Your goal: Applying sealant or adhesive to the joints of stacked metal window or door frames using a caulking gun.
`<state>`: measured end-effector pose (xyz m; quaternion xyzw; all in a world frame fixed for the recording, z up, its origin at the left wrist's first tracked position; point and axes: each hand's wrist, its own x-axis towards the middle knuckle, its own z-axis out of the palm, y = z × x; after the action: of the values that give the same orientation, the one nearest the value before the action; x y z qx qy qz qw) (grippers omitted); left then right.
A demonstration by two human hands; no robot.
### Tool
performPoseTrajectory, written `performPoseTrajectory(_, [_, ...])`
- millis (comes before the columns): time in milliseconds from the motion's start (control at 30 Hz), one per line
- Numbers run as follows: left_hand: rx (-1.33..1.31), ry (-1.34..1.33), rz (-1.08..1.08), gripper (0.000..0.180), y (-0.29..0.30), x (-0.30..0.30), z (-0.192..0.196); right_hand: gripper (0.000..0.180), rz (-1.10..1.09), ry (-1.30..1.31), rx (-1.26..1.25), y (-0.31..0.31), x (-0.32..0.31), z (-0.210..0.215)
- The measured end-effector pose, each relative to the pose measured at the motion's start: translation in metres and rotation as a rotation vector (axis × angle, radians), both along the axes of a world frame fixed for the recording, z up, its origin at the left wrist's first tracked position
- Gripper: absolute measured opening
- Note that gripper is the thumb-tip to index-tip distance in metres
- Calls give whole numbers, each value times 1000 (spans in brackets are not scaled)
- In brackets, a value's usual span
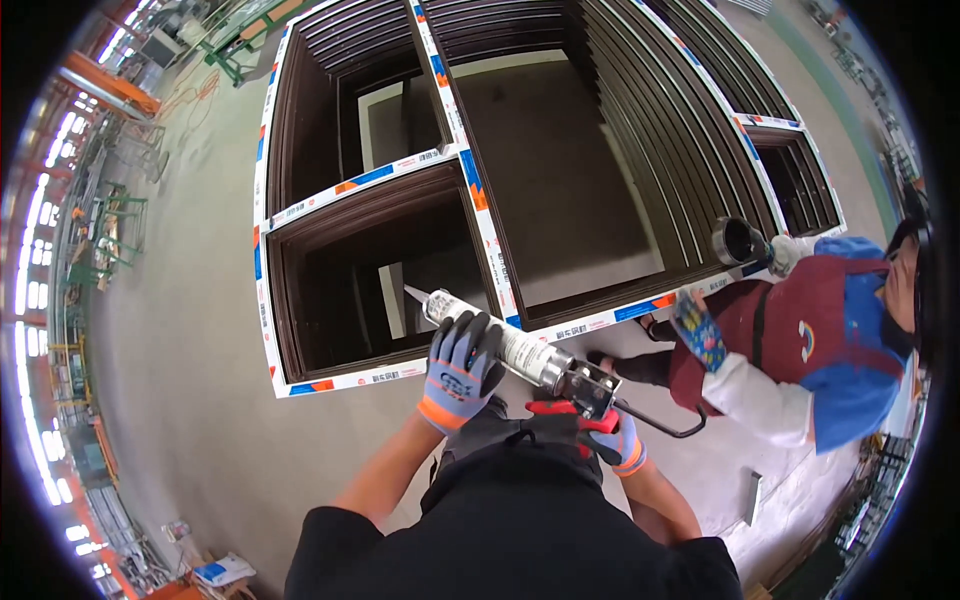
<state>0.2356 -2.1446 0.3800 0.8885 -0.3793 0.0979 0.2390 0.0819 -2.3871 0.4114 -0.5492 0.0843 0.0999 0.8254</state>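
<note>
While the grey-and-orange gloved left hand (461,368) wraps round the front of the white cartridge of the metal caulking gun (515,352), the right hand (617,440), gloved alike, is closed on the gun's red trigger grip at lower centre of the frame. The gun lies just below the middle of the picture, over the bottom rail of the large dark brown window frame with white protective tape on its edges (478,200), which lies flat on the grey floor (190,330). Its long axis runs diagonally, from the hooked push rod at lower right up to the tapered white nozzle (414,294) at upper left; the tip points into the lower left opening of the frame, near its inner corner. I judge the step in hand to be lining up the nozzle before laying sealant; whether any bead is down cannot be told. The next move would call for lowering the tip to the joint and squeezing steadily. At the right edge another person in a maroon apron (800,330) crouches, holding a dark tube (738,241).
</note>
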Motion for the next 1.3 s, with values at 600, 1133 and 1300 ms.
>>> performPoseTrajectory(600, [-272,-182,470,51,74,-102,28,53,193,166,-90,41,17,-54])
performPoseTrajectory(1133, [-422,266,699,88,451,-154,58,29,664,183,90,533,76,7])
performPoseTrajectory(1300, [-476,329,873,111,523,-159,38,38,755,156,127,641,82,-3])
